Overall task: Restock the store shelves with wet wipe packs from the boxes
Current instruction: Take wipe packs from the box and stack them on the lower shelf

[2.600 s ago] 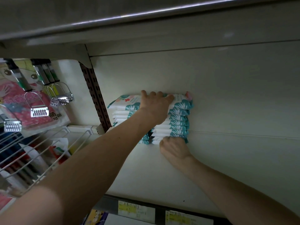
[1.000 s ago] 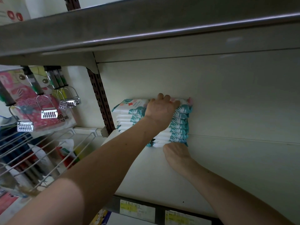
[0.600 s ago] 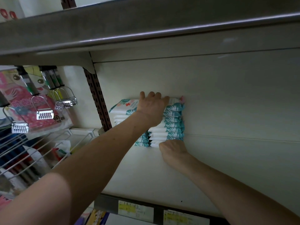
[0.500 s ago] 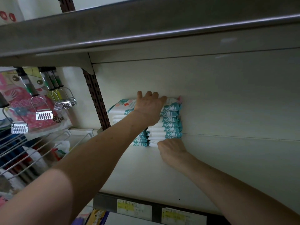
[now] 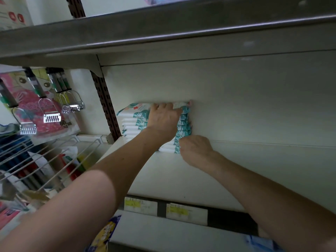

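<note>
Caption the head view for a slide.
Left hand grips the top of a stack of wet wipe packs at the back of the shelf; right hand meets its lower right corner.

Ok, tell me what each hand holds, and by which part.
Left hand grips the wet wipe stack over its top edge. Right hand sits at the bottom right corner; its fingers are hidden, so a hold cannot be told.
</note>
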A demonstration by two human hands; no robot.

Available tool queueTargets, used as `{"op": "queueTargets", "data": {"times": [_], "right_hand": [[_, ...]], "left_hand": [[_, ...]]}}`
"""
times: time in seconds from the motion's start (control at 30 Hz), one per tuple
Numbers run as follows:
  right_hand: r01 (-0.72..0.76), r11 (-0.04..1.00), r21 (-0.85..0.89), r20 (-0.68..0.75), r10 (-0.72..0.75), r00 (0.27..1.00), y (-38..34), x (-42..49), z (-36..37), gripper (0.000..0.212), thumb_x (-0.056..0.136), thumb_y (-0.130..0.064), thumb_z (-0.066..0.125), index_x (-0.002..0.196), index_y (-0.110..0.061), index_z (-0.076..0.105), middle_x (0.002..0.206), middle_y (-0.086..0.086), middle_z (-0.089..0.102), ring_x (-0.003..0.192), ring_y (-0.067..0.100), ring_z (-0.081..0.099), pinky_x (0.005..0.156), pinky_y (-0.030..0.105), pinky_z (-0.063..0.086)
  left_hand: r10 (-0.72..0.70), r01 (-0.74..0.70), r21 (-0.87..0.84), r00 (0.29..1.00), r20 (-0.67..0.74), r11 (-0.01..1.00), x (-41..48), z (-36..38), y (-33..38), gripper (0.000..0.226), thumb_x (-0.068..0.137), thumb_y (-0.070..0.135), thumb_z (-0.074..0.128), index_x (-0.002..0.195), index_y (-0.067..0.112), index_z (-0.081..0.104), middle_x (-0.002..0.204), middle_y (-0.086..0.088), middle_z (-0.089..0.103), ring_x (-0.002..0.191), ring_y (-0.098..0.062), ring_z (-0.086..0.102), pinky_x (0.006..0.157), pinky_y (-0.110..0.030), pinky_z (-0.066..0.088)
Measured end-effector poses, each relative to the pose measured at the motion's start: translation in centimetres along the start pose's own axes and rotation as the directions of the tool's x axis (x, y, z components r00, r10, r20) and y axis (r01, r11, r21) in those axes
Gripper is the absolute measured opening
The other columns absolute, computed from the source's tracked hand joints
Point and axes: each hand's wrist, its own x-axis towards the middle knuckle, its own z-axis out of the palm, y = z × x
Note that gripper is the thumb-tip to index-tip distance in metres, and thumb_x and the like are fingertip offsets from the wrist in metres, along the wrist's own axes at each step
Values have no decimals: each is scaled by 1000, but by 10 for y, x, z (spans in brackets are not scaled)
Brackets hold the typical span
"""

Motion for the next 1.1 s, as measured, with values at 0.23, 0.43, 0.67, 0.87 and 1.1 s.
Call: {"op": "queueTargets", "data": {"times": [0.23,0.43,0.67,0.87,1.1], "right_hand": [[-148,989,-28,-61,146,987,35,-44,-35,25,96,-18,49,117,-11,61,120,12,62,112,31,58,83,31,44],[-315,944,-99,-73,309,948,59,-91,-54,15,96,-15,50,107,-10,59,110,10,63,102,29,60,70,27,34],[-551,819,-158,-83,545,834,71,-170,-70,12,95,-13,46,84,-14,42,98,9,62,80,26,51,66,28,33],[-769,590,-244,-10,792,611,57,-257,-79,6,96,-16,46,94,-12,50,102,8,60,85,26,55,67,28,38],[-916,323,-239,-55,937,345,35,-392,-100,13,95,-13,50,105,-12,57,120,13,60,111,31,58,73,32,36]], "left_hand": [[15,-7,-54,990,137,999,-27,-1,43,47,92,26,58,135,17,44,129,-11,49,122,-30,45,102,-44,32],[175,-161,-116,976,130,980,-33,-20,93,45,91,27,56,134,18,45,131,-11,47,125,-30,44,101,-44,32],[439,-419,-196,896,69,886,-57,-46,154,43,92,27,55,134,21,48,124,-8,49,117,-27,46,97,-41,32],[642,-612,-320,766,-13,724,-111,-76,212,34,90,22,56,124,21,53,119,-7,51,114,-27,47,96,-40,31],[830,-830,-284,535,-161,480,-195,-128,294,35,89,25,57,124,22,53,124,-7,55,117,-28,53,94,-39,34]]}}
